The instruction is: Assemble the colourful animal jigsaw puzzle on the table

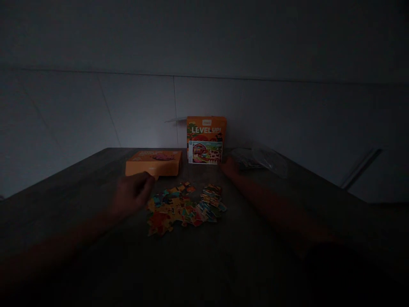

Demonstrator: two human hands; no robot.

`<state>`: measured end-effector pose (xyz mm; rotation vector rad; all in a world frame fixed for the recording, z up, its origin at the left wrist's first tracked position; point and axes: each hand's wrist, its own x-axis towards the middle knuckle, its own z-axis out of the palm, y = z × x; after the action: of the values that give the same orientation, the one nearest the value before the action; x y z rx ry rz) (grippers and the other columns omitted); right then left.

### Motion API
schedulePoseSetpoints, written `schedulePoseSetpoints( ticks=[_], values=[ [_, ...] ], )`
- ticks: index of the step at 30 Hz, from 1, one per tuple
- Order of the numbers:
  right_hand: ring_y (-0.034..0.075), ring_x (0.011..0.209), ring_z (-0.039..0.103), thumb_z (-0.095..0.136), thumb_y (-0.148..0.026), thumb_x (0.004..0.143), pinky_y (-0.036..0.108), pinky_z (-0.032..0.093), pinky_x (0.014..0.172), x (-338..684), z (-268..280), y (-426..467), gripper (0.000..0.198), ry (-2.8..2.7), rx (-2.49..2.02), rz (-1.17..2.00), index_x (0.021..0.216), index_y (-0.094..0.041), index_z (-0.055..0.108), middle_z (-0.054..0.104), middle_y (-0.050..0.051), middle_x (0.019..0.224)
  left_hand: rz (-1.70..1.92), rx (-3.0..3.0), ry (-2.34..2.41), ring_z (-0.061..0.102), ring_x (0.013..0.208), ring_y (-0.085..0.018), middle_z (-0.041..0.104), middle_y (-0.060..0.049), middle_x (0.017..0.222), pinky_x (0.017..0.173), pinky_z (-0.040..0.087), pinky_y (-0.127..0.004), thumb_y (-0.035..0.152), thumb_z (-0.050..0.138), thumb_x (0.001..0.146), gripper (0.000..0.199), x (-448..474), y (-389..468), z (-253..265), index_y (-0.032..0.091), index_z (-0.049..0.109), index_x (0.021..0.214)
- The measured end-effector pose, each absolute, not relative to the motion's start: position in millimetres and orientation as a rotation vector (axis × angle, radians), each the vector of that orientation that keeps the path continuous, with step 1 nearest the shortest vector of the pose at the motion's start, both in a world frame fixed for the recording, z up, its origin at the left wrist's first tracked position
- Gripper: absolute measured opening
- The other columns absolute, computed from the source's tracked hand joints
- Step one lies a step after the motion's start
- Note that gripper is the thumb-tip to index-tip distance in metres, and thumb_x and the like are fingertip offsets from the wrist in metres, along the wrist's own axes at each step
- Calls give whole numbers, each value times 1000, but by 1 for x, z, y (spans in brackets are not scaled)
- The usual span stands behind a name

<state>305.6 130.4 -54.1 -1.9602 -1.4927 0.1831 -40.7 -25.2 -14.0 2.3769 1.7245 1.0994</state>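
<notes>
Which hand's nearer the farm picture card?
Right. The right hand is by the lower right corner of the card, contact unclear; the left hand is farther off, near the flat orange box.

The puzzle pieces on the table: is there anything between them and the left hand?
Nothing visible stands in the way. The left hand is just beside the left side of the puzzle pieces. The orange box lying flat is farther back, not between them.
</notes>
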Motion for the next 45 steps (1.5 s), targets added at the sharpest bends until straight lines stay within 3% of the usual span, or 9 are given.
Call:
schedulePoseSetpoints(
  ticks=[3,9,12,17,20,28,36,41,45],
  values=[
    [29,102,67,62,-40,85,35,50,82,309,-58,136,42,-1505,-1928,200,116,-13,65,70,17,111,949,2419,1779,57,55,-17,58,-1,58,57,39,-27,36,48,91,34,-26,-4,-25,17,64,68],
    [22,77,66,60,-35,84,30,48,68,312,-54,130,25,-1587,-1760,105,92,-13,69,71,11,86,878,2418,1852,63,64,-21,68,-5,69,60,38,-28,46,38,90,43,-26,5,-33,20,69,77],
    [22,83,63,49,-32,90,32,48,73,299,-45,109,28,-1658,-1546,-33,102,-12,65,69,12,92,955,2332,1768,64,67,-22,70,-4,73,62,42,-28,49,41,91,42,-24,-4,-31,20,71,88],
    [20,93,63,58,-34,87,31,50,82,256,-31,58,15,-1969,-1119,-140,90,-23,68,69,6,98,1130,1922,1109,65,107,-28,66,-10,125,83,53,-34,51,67,80,59,5,-21,-27,22,56,131],
    [17,82,64,51,-31,94,30,52,72,232,-27,34,20,-2315,-613,-237,98,-27,70,71,4,91,1144,1713,734,57,121,-32,60,-12,134,96,50,-38,48,78,72,73,17,-28,-22,22,52,135],
    [24,94,59,61,-45,90,42,49,79,226,-29,30,25,-2388,-256,-547,110,-33,68,67,5,112,1385,1351,893,67,75,-21,73,-5,89,63,53,-27,38,77,73,49,12,-16,-30,16,63,115],
    [26,109,55,62,-30,86,44,45,97,233,-40,53,34,-1732,-897,-107,117,-19,60,60,13,115,1725,1246,1005,67,77,-20,71,-2,83,71,53,-28,32,76,70,33,-7,4,-38,19,65,98],
    [22,89,66,61,-35,84,36,54,80,232,-48,75,38,-1641,-989,609,117,-17,61,71,6,93,1675,1018,946,70,81,-23,70,1,77,71,56,-31,25,75,67,32,1,-1,-29,21,61,95],
    [21,83,68,57,-38,84,31,54,73,233,-49,80,25,-1653,-936,671,95,-18,68,72,3,85,1589,935,881,70,88,-24,71,-2,85,74,58,-34,35,74,73,29,4,-3,-25,20,60,94]
  ],
)
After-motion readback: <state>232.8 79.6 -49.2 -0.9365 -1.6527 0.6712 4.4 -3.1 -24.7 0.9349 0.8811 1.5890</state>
